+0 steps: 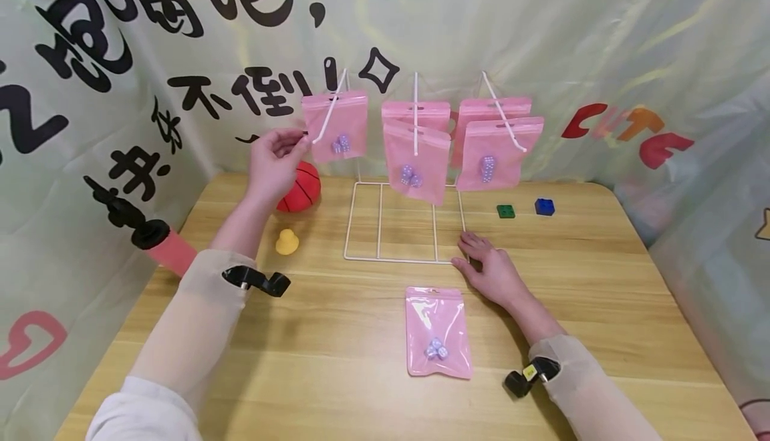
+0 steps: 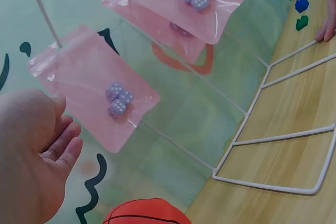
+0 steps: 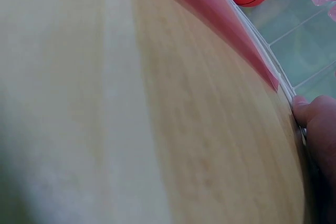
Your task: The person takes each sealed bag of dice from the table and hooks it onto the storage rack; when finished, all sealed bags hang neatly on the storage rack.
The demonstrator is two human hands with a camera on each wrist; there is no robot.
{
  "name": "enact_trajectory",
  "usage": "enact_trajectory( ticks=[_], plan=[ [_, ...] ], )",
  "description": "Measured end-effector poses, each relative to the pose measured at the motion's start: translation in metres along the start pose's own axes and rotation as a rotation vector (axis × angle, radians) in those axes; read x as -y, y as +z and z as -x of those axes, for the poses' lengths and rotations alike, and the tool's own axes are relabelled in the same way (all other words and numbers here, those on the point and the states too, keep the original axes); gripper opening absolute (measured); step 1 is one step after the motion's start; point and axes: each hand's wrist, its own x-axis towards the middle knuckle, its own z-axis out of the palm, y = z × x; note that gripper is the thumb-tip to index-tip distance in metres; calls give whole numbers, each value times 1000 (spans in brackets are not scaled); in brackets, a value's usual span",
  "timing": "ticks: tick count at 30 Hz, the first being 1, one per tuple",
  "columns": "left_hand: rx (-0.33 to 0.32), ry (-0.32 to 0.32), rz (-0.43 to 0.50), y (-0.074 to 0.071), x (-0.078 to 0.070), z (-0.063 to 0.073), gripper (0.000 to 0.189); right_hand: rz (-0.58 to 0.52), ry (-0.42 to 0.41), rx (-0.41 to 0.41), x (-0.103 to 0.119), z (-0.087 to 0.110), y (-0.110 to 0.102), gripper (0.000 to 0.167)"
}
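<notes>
My left hand (image 1: pixel 277 160) is beside the pink zip bag (image 1: pixel 355 110) on the left hook of a white wire rack (image 1: pixel 380 220). In the left wrist view its fingers (image 2: pixel 68 153) curl loosely, thumb near the bag's edge, with nothing gripped. That bag, with lilac dice (image 2: pixel 119 98) showing inside, hangs on the hook (image 1: pixel 329 117). My right hand (image 1: pixel 496 274) rests at the base's front right corner, fingers spread and thumb at the front rod. Another pink bag (image 1: pixel 438 307) with dice lies flat on the table before the rack.
Two pink bags hang on the middle hook (image 1: pixel 416 113) and two on the right hook (image 1: pixel 504 110). A red ball (image 1: pixel 303 190) and yellow duck (image 1: pixel 287 242) are left of the rack. Green (image 1: pixel 505 211) and blue blocks (image 1: pixel 544 207) lie right. A pink bottle (image 1: pixel 171 254) stands at the left edge.
</notes>
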Motion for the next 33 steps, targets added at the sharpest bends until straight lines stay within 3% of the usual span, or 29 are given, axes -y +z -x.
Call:
enact_trajectory(
  ticks=[5,18,22,26,33],
  plan=[
    [12,-10,-24,-11,-3,19,34,1,5,3,-1,1,0,54],
    [205,-22,-93,-24,-2,81,35,1,-12,-7,0,0,0,53],
    [285,-6,-143,-21,6,97,31,2,-18,-16,0,0,0,53],
    [352,-29,-188,-14,22,114,28,7,-13,-10,0,0,0,53],
    [520,-79,-197,10,47,143,29,6,-11,-7,0,-1,1,52]
  ],
)
